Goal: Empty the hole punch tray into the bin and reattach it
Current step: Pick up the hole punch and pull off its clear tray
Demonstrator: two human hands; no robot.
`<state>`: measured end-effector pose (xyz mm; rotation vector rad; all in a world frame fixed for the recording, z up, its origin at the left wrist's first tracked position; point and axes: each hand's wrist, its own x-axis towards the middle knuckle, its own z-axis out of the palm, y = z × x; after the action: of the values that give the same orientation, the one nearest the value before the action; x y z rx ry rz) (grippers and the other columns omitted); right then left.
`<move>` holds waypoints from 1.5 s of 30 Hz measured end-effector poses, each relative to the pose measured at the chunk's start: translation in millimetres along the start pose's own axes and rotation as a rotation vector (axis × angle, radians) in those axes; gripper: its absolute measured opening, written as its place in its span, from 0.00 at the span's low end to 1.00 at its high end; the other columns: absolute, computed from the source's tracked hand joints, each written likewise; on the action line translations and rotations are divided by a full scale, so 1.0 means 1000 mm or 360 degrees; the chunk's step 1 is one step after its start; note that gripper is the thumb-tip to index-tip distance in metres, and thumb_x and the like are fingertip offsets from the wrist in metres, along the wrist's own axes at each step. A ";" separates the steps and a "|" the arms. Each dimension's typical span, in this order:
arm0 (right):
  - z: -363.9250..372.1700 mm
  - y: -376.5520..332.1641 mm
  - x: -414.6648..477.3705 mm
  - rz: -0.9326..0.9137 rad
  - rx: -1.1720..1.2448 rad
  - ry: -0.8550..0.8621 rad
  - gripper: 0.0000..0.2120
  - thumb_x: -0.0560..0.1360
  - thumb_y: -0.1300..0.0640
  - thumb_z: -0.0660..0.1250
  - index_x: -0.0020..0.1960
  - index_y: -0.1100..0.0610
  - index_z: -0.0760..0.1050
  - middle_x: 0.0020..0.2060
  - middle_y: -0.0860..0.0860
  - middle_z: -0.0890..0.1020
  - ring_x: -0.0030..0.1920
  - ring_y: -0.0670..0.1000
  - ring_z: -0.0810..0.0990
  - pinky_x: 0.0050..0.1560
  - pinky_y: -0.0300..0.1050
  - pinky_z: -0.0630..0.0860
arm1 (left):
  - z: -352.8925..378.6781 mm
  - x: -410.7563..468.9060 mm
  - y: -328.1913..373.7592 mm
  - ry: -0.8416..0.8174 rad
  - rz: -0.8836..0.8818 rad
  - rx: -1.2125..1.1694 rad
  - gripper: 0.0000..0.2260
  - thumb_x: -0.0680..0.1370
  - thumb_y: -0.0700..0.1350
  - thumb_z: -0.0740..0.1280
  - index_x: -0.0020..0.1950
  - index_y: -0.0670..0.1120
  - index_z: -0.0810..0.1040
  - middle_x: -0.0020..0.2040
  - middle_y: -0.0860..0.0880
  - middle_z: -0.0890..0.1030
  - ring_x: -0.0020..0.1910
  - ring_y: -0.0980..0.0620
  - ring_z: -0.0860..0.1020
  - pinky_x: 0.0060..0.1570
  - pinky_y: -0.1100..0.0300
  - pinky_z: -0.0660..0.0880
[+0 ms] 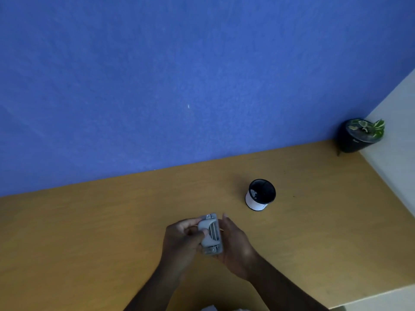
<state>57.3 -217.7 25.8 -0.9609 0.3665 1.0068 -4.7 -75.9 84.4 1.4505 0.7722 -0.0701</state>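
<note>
A: Big stuff first. Blue wall [179, 75] up top, tan surface [89, 232] below it, white wall on the right.

B: Things on the surface?

A: Dark pot [357, 138] with a plant in the far right corner. Bin [260, 195], a small cup with a white side and dark inside, stands upright, right of centre, well clear of the hands. Some pale bits show inside it, too small to say if they are punchings.

B: And the punch?

A: Grey punch [211, 235], held between both hands above the surface, near the front edge, long axis running away from the camera. Handle side faces up.

B: Hands?

A: Left hand [182, 239] curls round the punch's left side, fingers closed on the body, thumb over the handle. Right hand [235, 245] cups the right side and underside, fingers mostly straight, pressed along it. Both grip the punch.

B: Tray on or off?

A: Cannot tell. The tray would sit on the underside, hidden by the right palm. No loose tray anywhere on the surface.

B: So which step?

A: My guess: working the tray at the base, either prying it off or snapping it on. The pale bits in the bin lean toward reattaching, weakly.

B: Next move?

A: If off: line the tray up with the base and press until seated. If on: pull it free, keep it level so nothing spills, carry it right to the bin and tip.
</note>
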 end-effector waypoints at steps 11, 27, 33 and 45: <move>0.011 0.001 -0.027 0.0079 0.0188 -0.0063 0.33 0.86 0.38 0.52 0.55 0.60 0.87 0.57 0.64 0.86 0.48 0.60 0.88 0.43 0.51 0.83 | 0.005 -0.028 0.008 -0.0092 0.0026 0.0171 0.13 0.78 0.34 0.75 0.57 0.49 0.86 0.36 0.51 0.89 0.40 0.51 0.90 0.36 0.57 0.84; 0.021 -0.006 -0.046 0.0133 0.0416 -0.0073 0.36 0.85 0.38 0.51 0.40 0.61 0.86 0.40 0.60 0.85 0.32 0.57 0.84 0.24 0.44 0.77 | 0.007 -0.039 0.003 -0.0085 0.0104 0.0234 0.14 0.77 0.35 0.75 0.56 0.52 0.87 0.42 0.42 0.89 0.41 0.48 0.88 0.49 0.38 0.86; 0.020 -0.006 -0.047 0.0142 0.0347 -0.0005 0.36 0.84 0.37 0.53 0.43 0.61 0.88 0.42 0.60 0.87 0.39 0.58 0.87 0.40 0.51 0.83 | 0.007 -0.043 0.005 -0.0081 0.0110 0.0198 0.13 0.77 0.34 0.75 0.57 0.49 0.88 0.43 0.44 0.90 0.45 0.44 0.90 0.53 0.37 0.86; 0.020 -0.003 -0.044 0.0040 0.0198 -0.0072 0.33 0.84 0.35 0.52 0.59 0.61 0.82 0.42 0.58 0.84 0.36 0.54 0.82 0.35 0.48 0.77 | 0.002 -0.038 0.007 -0.0136 0.0014 -0.0282 0.11 0.79 0.30 0.71 0.58 0.41 0.87 0.48 0.38 0.90 0.49 0.39 0.88 0.57 0.37 0.84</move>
<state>34.3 -226.1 67.4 -0.8219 0.3995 1.0153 -29.0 -91.5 109.7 1.2748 0.6848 -0.0548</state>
